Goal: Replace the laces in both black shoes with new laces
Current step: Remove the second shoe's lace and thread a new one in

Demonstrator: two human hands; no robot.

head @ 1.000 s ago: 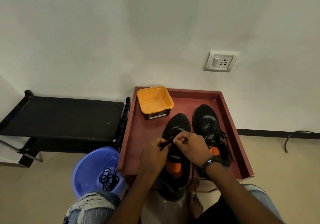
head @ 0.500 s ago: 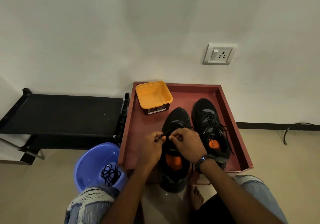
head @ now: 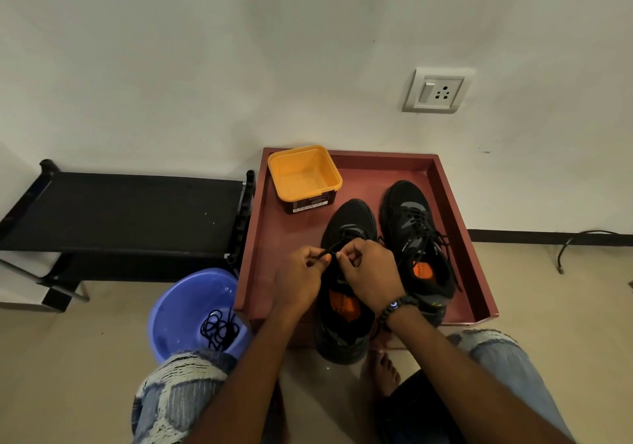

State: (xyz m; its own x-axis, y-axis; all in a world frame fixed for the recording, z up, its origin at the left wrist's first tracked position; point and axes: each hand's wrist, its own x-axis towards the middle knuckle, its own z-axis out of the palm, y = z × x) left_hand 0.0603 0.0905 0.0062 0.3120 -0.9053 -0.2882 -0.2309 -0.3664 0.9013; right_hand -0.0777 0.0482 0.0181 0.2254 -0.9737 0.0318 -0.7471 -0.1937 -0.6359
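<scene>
Two black shoes with orange insoles stand in a red-brown tray (head: 455, 203). The left shoe (head: 349, 217) overhangs the tray's near edge; the right shoe (head: 411, 224) is fully laced, its lace ends loose. My left hand (head: 301, 279) pinches a black lace (head: 330, 247) over the left shoe's eyelets. Close beside it, my right hand (head: 370, 272), with a beaded bracelet on the wrist, pinches the same lace. The shoe's middle is hidden under both hands.
An orange tub (head: 305, 176) stands in the tray's far left corner. A blue basin (head: 191, 310) on the floor to the left holds a tangle of black laces (head: 219, 328). A black rack (head: 120, 214) stands further left. My knees and a bare foot lie near.
Both hands have stayed over the left shoe, shifting slightly towards its toe while working the lace. The view has tilted a little.
</scene>
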